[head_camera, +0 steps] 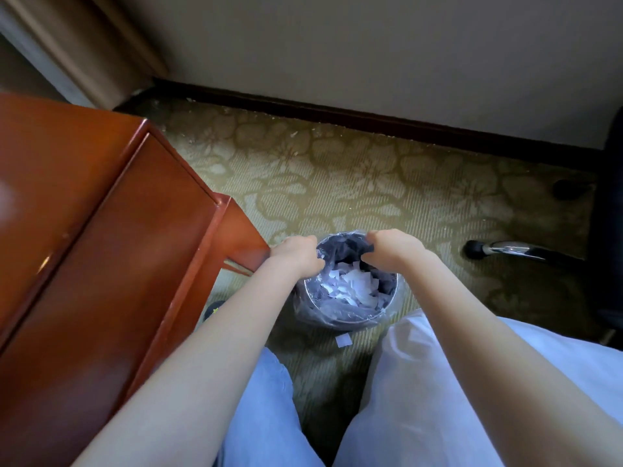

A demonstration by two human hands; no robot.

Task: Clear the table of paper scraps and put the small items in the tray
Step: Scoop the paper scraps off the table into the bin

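Observation:
A small round waste bin (347,316) lined with a clear plastic bag stands on the carpet between my knees. White paper scraps (350,286) lie piled inside it. My left hand (296,254) and my right hand (391,246) hover over the bin's far rim, both curled with the fingers pointing down into it. Whether either hand holds scraps or the bag's edge is hidden by the fingers. One loose paper scrap (343,340) lies on the carpet just in front of the bin.
The red-brown wooden table (101,230) fills the left side, its corner near my left hand. A chair's chrome leg with a black caster (478,249) lies to the right. Patterned carpet (337,170) runs back to a dark baseboard and wall.

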